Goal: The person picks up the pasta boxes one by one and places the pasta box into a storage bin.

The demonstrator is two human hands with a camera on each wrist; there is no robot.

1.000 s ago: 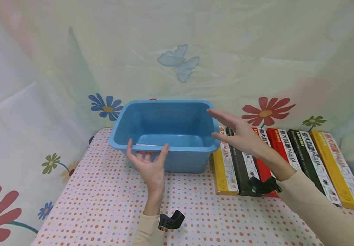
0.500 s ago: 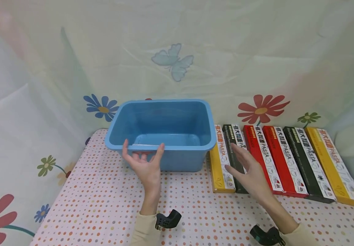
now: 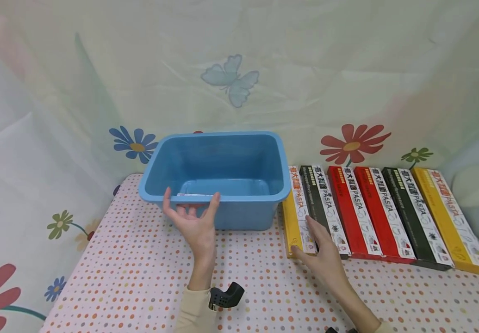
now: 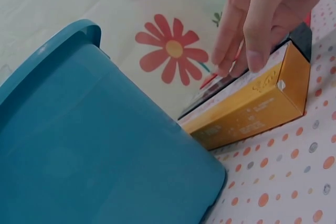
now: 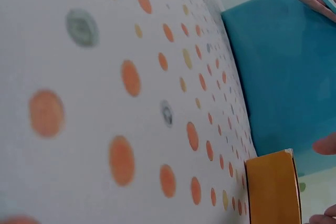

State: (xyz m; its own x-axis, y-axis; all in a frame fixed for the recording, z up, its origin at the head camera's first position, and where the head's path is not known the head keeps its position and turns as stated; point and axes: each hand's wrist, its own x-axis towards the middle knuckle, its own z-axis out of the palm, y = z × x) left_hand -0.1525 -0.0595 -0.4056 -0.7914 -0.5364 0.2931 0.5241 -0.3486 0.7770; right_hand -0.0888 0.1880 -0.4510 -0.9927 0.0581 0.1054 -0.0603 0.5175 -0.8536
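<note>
The blue plastic tub stands toward the back of the table, its mouth facing up. My left hand grips its front rim, thumb and index finger showing above the edge and the other fingers tucked below. A thin white edge shows inside, just behind that rim. To the right of the tub lies a yellow pasta box. My right hand hovers at this box's near end, thumb and fingers spread apart. In the left wrist view, the fingers hang just over its top and hold nothing.
Beside the yellow box lie a black pasta box, two red ones, another black one and another yellow one. A flowered curtain hangs behind the dotted tablecloth.
My right hand has moved from the tub's right rim back toward me, down to the near end of the first yellow pasta box. My left hand keeps its grip on the tub.
</note>
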